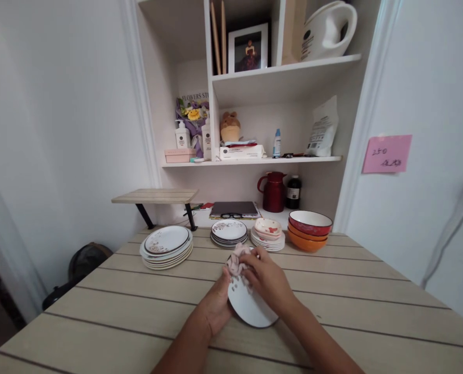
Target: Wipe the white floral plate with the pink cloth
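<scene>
My left hand [217, 304] grips a small white plate [250, 309] by its left edge and holds it tilted above the wooden table [371, 291]. My right hand [268, 278] is closed on a pale pink cloth [237, 259] and presses it against the upper part of the plate. Part of the plate's face is hidden by my right hand and the cloth.
At the back of the table stand a stack of large flowered plates [167, 245], a smaller plate stack [228, 231], a pile of small pink dishes [268, 234] and stacked red and orange bowls [309, 229]. Behind them are shelves, a red jug [273, 191] and a small wooden riser [156, 196].
</scene>
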### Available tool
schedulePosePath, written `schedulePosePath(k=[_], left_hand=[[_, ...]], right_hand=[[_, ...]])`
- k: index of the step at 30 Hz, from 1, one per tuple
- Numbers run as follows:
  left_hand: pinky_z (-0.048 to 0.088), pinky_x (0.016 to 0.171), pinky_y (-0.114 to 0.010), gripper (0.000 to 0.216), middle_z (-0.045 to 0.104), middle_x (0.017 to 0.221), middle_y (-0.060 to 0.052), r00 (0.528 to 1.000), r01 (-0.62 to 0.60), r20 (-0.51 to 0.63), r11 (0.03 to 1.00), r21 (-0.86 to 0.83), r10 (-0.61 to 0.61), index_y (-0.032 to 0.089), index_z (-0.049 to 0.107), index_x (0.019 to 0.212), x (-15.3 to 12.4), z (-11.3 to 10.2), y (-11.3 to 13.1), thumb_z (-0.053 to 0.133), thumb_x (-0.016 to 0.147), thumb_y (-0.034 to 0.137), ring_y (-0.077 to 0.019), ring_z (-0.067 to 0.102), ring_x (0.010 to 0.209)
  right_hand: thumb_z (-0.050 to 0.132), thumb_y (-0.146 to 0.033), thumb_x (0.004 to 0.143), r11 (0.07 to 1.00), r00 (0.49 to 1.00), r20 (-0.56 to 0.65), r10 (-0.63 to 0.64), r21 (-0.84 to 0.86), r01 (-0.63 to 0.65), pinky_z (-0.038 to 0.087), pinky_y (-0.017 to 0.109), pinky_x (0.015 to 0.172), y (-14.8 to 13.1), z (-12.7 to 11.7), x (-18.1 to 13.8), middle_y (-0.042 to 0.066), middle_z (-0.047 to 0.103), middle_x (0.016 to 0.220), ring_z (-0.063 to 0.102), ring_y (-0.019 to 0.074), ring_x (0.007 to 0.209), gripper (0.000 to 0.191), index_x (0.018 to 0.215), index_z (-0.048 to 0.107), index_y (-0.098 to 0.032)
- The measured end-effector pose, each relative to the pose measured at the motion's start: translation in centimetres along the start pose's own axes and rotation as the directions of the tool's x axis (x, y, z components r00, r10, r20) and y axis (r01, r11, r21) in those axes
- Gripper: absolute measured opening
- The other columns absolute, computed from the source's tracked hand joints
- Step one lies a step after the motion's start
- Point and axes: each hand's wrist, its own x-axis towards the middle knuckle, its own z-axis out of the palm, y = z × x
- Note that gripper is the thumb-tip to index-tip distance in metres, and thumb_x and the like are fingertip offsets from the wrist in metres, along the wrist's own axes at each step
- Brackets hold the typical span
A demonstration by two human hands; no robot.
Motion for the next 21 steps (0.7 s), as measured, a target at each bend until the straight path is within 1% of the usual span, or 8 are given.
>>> schedulePosePath(k=[2,5,8,11,13,15,17,21], left_hand=[[0.026,0.106,-0.039,0.057,0.057,0.125,-0.013,1.000,-0.007,0.010,1.000,0.006,0.007,0.018,0.046,0.131,0.0,-0.1,-0.1,0.043,0.083,0.050,-0.0245,0.049,0.119],[0.023,0.108,-0.039,0.056,0.055,0.128,-0.013,1.000,-0.011,0.005,1.000,0.006,0.011,0.017,0.043,0.133,-0.2,0.0,0.0,0.041,0.086,0.047,-0.0246,0.047,0.121],[0.021,0.109,-0.039,0.056,0.054,0.129,-0.014,1.000,-0.013,-0.008,1.000,0.002,0.013,0.015,0.043,0.133,-0.4,0.2,0.2,0.040,0.086,0.047,-0.0249,0.044,0.124],[0.022,0.109,-0.040,0.058,0.054,0.129,-0.014,1.000,0.007,-0.022,1.000,-0.008,-0.008,0.015,0.043,0.133,-0.4,0.2,0.3,0.038,0.086,0.049,-0.0254,0.043,0.125],[0.022,0.108,-0.041,0.061,0.054,0.128,-0.015,0.999,0.039,-0.026,0.999,-0.016,-0.039,0.015,0.044,0.132,-0.4,0.0,0.4,0.037,0.085,0.053,-0.0260,0.043,0.125],[0.024,0.107,-0.042,0.065,0.056,0.127,-0.015,0.997,0.069,-0.016,0.997,-0.030,-0.070,0.014,0.044,0.132,-0.3,-0.2,0.4,0.035,0.084,0.057,-0.0265,0.045,0.123],[0.025,0.107,-0.042,0.067,0.057,0.125,-0.015,0.996,0.086,0.000,0.995,-0.047,-0.086,0.015,0.044,0.132,-0.2,-0.3,0.4,0.034,0.082,0.059,-0.0266,0.047,0.122],[0.027,0.105,-0.043,0.067,0.060,0.121,-0.015,0.996,0.086,-0.019,0.995,-0.042,-0.086,0.016,0.044,0.132,0.0,-0.1,0.3,0.036,0.081,0.060,-0.0266,0.050,0.118]], right_hand=[[0.048,-0.025,0.083,0.995,0.997,-0.045,0.056,-0.083,-0.059,0.033,0.023,0.060,0.7,-0.4,0.2,0.001,0.047,0.103,0.053,0.0130,0.078,0.024,0.103,0.057,-0.033],[0.048,-0.026,0.082,0.964,0.989,-0.025,0.148,-0.218,-0.150,0.024,0.022,0.053,1.7,-1.2,0.0,0.001,0.048,0.102,0.052,0.0119,0.071,0.022,0.101,0.056,-0.032],[0.048,-0.021,0.078,0.930,0.971,0.098,0.217,-0.322,-0.175,0.019,0.024,0.051,2.2,-2.1,-0.8,0.002,0.051,0.099,0.051,0.0114,0.066,0.020,0.095,0.058,-0.028],[0.049,-0.017,0.072,0.932,0.944,0.279,0.175,-0.357,-0.068,0.016,0.026,0.051,2.0,-2.4,-2.1,0.003,0.054,0.093,0.051,0.0123,0.064,0.018,0.085,0.059,-0.025],[0.052,-0.014,0.067,0.950,0.927,0.365,0.082,-0.311,0.039,0.016,0.027,0.052,1.5,-2.3,-2.8,0.002,0.055,0.090,0.051,0.0133,0.065,0.018,0.081,0.059,-0.024],[0.053,-0.013,0.063,0.970,0.919,0.395,-0.005,-0.223,0.101,0.019,0.026,0.053,0.8,-1.9,-3.0,0.001,0.054,0.088,0.051,0.0138,0.068,0.020,0.079,0.058,-0.023],[0.053,-0.013,0.064,0.991,0.934,0.355,-0.048,-0.101,0.090,0.024,0.025,0.056,0.2,-1.3,-2.7,0.000,0.052,0.089,0.051,0.0132,0.070,0.023,0.083,0.058,-0.025],[0.051,-0.016,0.072,0.996,0.981,0.194,-0.030,0.087,0.013,0.033,0.022,0.064,-0.5,-0.4,-1.1,-0.001,0.047,0.097,0.052,0.0113,0.076,0.029,0.097,0.057,-0.029]])
